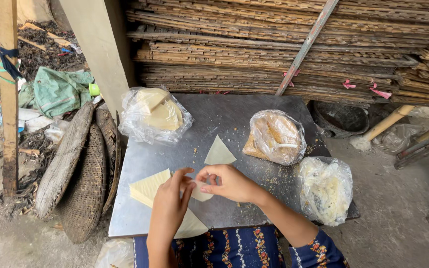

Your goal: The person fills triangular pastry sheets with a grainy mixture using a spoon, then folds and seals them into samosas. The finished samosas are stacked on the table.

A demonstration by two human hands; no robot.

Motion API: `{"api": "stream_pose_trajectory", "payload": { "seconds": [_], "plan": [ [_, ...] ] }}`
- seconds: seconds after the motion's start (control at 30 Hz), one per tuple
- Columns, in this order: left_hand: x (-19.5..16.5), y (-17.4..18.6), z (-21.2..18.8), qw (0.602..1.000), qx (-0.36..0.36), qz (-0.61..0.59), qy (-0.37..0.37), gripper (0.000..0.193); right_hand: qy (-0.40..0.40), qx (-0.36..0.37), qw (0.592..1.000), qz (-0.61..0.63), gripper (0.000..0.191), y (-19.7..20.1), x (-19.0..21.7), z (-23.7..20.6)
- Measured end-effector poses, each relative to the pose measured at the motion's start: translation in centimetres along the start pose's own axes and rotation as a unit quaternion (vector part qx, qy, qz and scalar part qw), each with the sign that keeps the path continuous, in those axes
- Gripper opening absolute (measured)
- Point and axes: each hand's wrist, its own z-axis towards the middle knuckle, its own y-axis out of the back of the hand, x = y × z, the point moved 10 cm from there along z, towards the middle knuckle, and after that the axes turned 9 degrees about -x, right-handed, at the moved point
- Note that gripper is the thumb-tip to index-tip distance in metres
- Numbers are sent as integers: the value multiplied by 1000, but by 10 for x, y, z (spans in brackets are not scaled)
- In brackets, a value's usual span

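Centrally, both hands' fingers [209, 174] pinched on a pale wrapper [200, 192], clear bags [323, 191] alongside.

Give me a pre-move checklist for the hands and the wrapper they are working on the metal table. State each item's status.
1. Both hands on the piece: left hand and right hand pinch one pale wrapper - ok.
2. Wrapper stack within reach beside the left hand - ok.
3. Spare triangular wrapper lies flat, apart from the hands - ok.
4. Bag of crumbly filling open - cannot tell.
5. Metal table free of crumbs - not ok, crumbs scattered.
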Motion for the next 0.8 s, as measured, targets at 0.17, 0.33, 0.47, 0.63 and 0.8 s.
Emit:
{"api": "stream_pose_trajectory", "payload": {
  "seconds": [0.17,0.33,0.47,0.63,0.8],
  "plan": [
    [37,-5,-33,998,39,52,11,60,42,-146,988,-18,10,54,-12,30],
    [93,-42,-86,963,222,110,-103,73,160,-295,916,-219,8,71,-10,24],
    [151,-66,-114,940,175,292,12,71,27,-184,924,-333,7,41,-62,15],
    [134,-49,-123,973,17,220,-70,59,37,-211,902,-374,8,46,-71,-7],
    [100,-26,-111,978,31,135,-156,35,3,-185,883,-432,12,32,-66,-25]
  ]
}}
